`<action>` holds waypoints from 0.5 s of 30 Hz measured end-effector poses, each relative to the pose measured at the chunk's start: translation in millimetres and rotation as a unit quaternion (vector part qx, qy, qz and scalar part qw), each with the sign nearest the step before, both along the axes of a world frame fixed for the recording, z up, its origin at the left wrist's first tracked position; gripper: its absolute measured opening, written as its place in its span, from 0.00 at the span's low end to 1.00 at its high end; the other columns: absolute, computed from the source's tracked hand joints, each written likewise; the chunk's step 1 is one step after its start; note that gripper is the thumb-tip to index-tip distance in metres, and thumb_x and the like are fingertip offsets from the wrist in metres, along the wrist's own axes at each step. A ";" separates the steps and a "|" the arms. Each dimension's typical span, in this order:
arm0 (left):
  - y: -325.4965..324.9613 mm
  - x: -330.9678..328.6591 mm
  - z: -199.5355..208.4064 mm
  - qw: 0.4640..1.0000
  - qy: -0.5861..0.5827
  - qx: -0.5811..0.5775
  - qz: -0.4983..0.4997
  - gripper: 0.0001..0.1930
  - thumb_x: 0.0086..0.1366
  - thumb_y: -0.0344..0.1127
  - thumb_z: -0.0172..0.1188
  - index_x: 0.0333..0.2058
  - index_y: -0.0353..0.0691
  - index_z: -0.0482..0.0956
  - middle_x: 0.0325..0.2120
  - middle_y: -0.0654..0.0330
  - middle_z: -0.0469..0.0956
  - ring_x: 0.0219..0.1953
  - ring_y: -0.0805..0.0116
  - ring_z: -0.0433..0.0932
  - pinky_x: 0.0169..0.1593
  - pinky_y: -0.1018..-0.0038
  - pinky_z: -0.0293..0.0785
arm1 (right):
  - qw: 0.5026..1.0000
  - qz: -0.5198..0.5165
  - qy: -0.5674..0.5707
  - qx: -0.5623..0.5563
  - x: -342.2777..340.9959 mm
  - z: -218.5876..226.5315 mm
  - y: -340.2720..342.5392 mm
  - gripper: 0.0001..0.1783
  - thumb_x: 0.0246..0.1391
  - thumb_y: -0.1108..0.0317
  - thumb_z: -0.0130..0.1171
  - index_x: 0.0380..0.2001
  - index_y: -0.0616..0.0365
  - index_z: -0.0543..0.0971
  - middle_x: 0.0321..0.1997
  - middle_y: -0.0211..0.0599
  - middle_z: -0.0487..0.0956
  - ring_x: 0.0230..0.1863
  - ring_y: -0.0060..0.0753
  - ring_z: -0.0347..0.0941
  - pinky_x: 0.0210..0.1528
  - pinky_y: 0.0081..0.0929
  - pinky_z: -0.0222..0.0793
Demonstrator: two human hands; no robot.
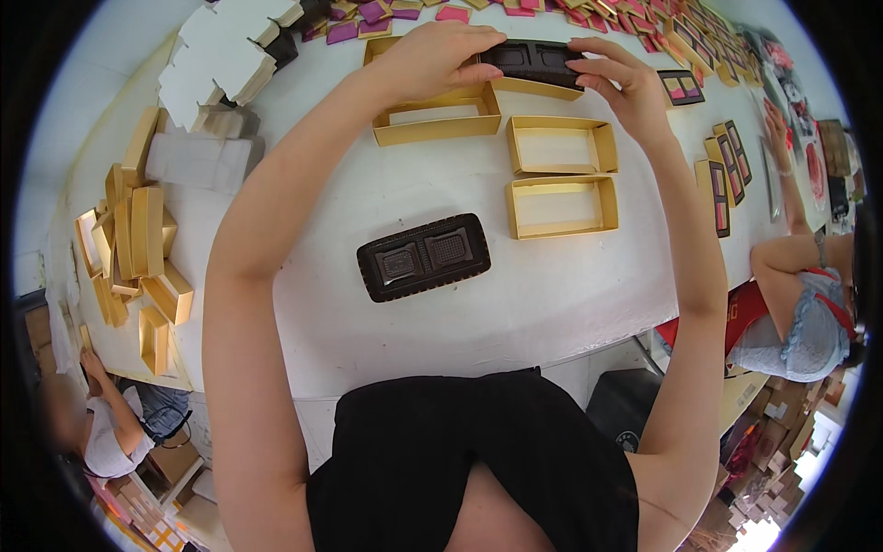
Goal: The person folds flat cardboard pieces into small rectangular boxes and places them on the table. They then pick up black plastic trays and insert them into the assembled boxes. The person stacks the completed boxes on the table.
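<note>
At the far middle of the table, both hands are on a dark brown plastic tray (538, 61) with two compartments. My left hand (446, 61) grips its left end, the thumb and fingers closed on it. At the right end, the fingers of my right hand (621, 81) curl round the edge. The tray sits at the top of a gold cardboard box (543, 90); how deep it sits is hard to see. Under my left wrist stands another gold box (440, 131). Two open gold boxes, one farther (563, 168) and one nearer (565, 232), lie below my right hand. A second dark tray (423, 258) rests nearer me.
Gold boxes (145, 230) are heaped at the left, near white card pieces (221, 60) and clear plastic (198, 161). Pink and purple wrapped pieces (377, 14) cover the far edge. Filled boxes (719, 198) stand at the right. Other people sit at both sides.
</note>
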State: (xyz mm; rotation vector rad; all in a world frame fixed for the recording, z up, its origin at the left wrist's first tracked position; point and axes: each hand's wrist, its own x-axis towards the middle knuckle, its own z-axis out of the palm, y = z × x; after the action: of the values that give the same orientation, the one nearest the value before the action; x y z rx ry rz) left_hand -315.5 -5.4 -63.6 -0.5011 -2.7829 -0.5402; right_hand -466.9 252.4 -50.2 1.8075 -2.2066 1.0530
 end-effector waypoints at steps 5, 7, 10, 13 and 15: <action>9.1 3.6 8.4 0.998 -0.039 0.049 0.032 0.20 0.68 0.41 0.61 0.56 0.43 0.75 0.43 0.55 0.80 0.42 0.57 0.77 0.44 0.65 0.74 | 0.979 -0.042 -0.196 -0.030 8.0 -9.1 1.1 0.11 0.55 0.76 0.65 0.43 0.61 0.85 0.51 0.33 0.82 0.50 0.29 0.77 0.51 0.23 0.75; 4.2 0.1 -3.6 0.998 0.002 0.057 0.001 0.19 0.68 0.41 0.61 0.55 0.45 0.75 0.42 0.56 0.80 0.41 0.56 0.78 0.44 0.65 0.74 | 0.983 -0.046 -0.170 -0.054 12.7 -15.2 -2.1 0.11 0.55 0.73 0.66 0.42 0.59 0.86 0.49 0.32 0.83 0.48 0.30 0.78 0.49 0.24 0.76; 1.3 -4.3 -7.4 0.998 0.039 0.039 -0.022 0.18 0.67 0.40 0.62 0.54 0.46 0.76 0.43 0.57 0.80 0.42 0.56 0.78 0.44 0.64 0.75 | 0.999 -0.017 0.025 -0.038 3.9 -15.9 -1.1 0.10 0.55 0.72 0.66 0.42 0.58 0.86 0.47 0.33 0.84 0.49 0.32 0.80 0.48 0.25 0.77; 1.1 0.0 -9.3 0.999 0.035 0.004 -0.004 0.17 0.67 0.41 0.62 0.53 0.45 0.76 0.45 0.57 0.79 0.43 0.55 0.78 0.45 0.63 0.75 | 0.999 0.008 0.009 0.038 -0.4 -4.7 4.9 0.10 0.57 0.73 0.64 0.42 0.60 0.85 0.46 0.35 0.85 0.50 0.36 0.80 0.48 0.28 0.78; 7.2 3.9 -1.1 0.999 0.016 -0.007 0.031 0.17 0.67 0.42 0.62 0.52 0.44 0.77 0.47 0.57 0.79 0.44 0.55 0.78 0.46 0.63 0.74 | 0.994 -0.007 -0.077 0.075 -2.7 10.0 7.6 0.10 0.57 0.73 0.63 0.42 0.60 0.85 0.49 0.36 0.84 0.49 0.38 0.80 0.47 0.30 0.78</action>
State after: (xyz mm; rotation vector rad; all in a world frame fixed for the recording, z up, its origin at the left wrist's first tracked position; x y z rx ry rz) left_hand -311.5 1.8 -64.7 -0.4223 -2.7637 -0.4953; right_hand -469.7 260.0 -40.2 1.8216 -2.4447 1.0858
